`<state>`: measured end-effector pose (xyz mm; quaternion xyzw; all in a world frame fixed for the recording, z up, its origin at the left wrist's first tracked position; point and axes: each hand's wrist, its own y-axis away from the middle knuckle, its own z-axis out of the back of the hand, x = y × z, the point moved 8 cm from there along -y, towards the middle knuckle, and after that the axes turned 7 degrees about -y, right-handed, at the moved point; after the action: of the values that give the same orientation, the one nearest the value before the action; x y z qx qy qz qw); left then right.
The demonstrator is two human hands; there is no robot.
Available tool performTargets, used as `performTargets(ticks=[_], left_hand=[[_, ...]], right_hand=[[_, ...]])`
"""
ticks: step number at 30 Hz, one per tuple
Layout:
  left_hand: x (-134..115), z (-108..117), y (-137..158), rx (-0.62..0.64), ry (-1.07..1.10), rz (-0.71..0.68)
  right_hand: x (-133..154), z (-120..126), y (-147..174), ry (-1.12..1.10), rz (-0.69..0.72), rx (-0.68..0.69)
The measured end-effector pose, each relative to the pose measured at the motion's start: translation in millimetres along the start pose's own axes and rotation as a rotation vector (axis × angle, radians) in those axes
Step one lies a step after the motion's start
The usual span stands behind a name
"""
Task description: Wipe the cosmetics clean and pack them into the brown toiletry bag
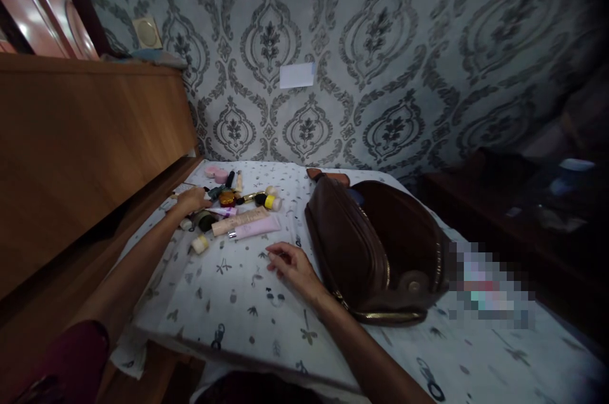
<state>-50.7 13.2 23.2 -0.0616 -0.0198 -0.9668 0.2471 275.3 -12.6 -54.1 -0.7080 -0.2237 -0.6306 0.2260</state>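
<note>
My left hand (191, 200) is at the left edge of a cluster of cosmetics, its back towards me; its fingers are mostly hidden among the items. Beside it lie an amber round jar (227, 199), a dark-lidded jar (205, 221) and a small jar with a yellow band (200, 244). A beige tube (240, 221) and a pale pink tube (255, 227) lie to its right. My right hand (294, 269) hovers over or rests on the printed sheet, fingers loosely bent and apart, holding nothing visible. A brown leather bag (342, 233), unzipped and gaping, stands just right of it.
A patterned white sheet (238, 302) covers the surface. Wooden furniture (90, 156) rises on the left, and a wallpapered wall (333, 118) stands behind. Pink items (216, 174) lie at the back left. Dark furniture (476, 214) is at the right, near a blurred-out patch.
</note>
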Motion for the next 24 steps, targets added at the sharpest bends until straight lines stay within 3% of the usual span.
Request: performTargets(ticks=[4, 7, 15, 20, 24], left_hand=[[3.5, 9.3, 17.8, -0.068, 0.052, -0.009], [-4.0, 19.1, 38.7, -0.119, 0.112, -0.100], [-56.9, 39.6, 115.1, -0.226, 0.239, -0.324], [-99.9, 25.7, 154.9, -0.168, 0.184, -0.466], [-113.3, 11.7, 170.1, -0.122, 0.249, -0.542]], right_hand=[[2.2, -0.9, 0.8, 0.007, 0.002, 0.003], [4.8, -2.2, 1.6, 0.011, 0.007, 0.010], [8.3, -3.1, 2.6, -0.002, 0.053, 0.018], [10.5, -2.5, 4.3, -0.050, 0.071, -0.007], [9.4, 0.3, 4.2, -0.061, 0.093, -0.043]])
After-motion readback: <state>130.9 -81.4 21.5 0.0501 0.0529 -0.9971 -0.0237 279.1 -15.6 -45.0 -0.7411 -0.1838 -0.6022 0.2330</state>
